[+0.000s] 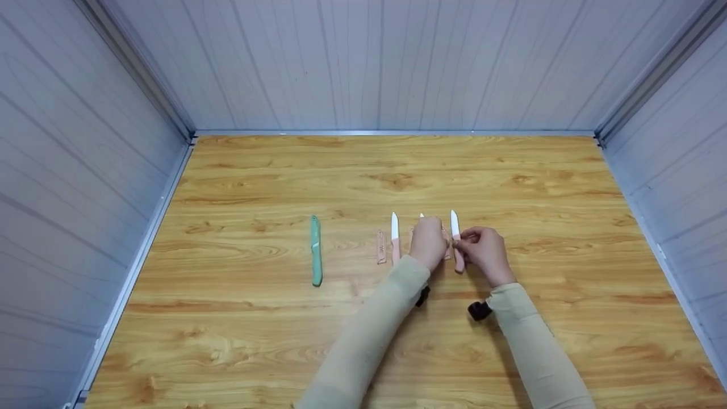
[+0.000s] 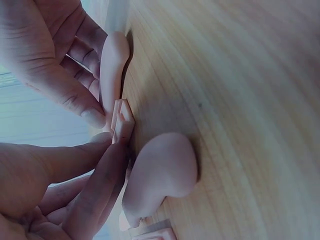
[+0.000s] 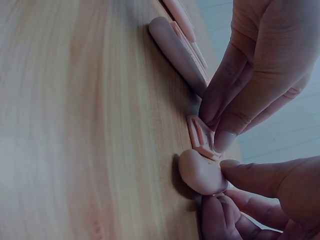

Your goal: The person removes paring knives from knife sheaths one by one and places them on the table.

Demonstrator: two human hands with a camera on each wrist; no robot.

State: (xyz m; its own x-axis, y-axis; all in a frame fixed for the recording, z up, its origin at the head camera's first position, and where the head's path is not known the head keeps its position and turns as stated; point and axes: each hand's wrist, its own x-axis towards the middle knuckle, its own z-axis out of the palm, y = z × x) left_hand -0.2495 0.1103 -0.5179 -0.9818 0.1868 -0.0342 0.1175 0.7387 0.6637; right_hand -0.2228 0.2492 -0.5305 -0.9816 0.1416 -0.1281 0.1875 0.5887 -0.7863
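Pink knife (image 1: 456,234) pointing away, sheath (image 2: 125,125) just left
My right hand (image 1: 485,253) pinches the knife, my left hand (image 1: 429,243) the sheath

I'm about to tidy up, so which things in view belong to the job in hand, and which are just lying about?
Job in hand:
rightmost pink knife, held by the right hand
rightmost pink sheath, pinched by the left hand
likely also: leftmost pink knife, leftmost pink sheath, middle pink knife, middle pink sheath

Apparently just lying about:
green knife, set apart, untouched
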